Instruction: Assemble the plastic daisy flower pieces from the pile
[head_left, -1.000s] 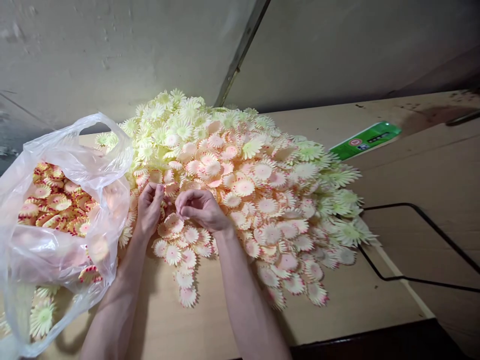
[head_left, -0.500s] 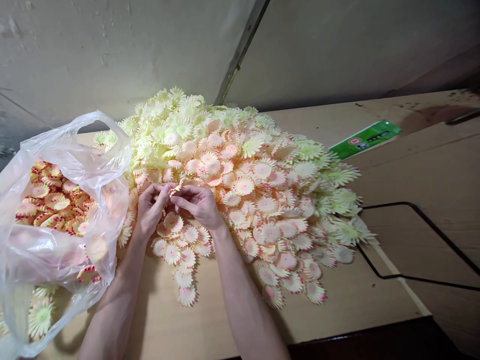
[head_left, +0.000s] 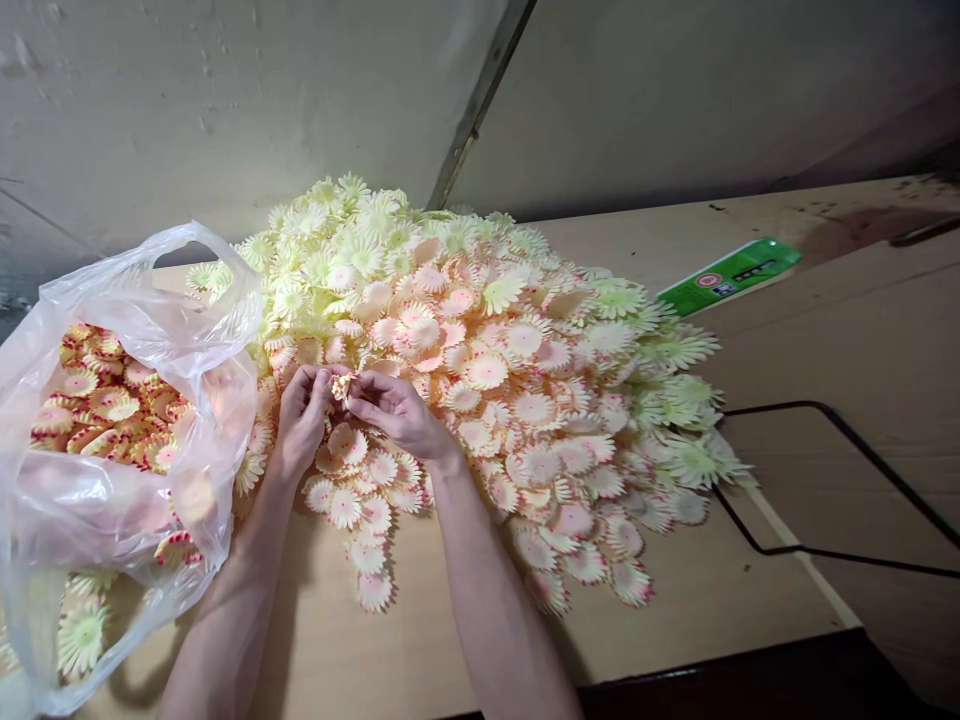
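Between my two hands is a small artificial flower piece, cream with red-tipped petals, its petals bunched together. My left hand pinches it from the left with thumb and finger. From the right, my right hand has its thumb and fingertips closed on the same piece. Just beyond and to the right spreads a big heap of flower pieces, pink-centred in front and pale green at the back and right edge. Below my hands a loose row of pink flower pieces lies on the table.
At the left stands a clear plastic bag full of red-edged flower pieces. A green packet lies behind the heap's right end. A bent black metal rod rests at the right on cardboard. A grey wall rises behind the table.
The flower piece has turned in my fingers, from an edge-on strip to a gathered bunch. My right hand has shifted slightly. The heap and the bag stay as they were.
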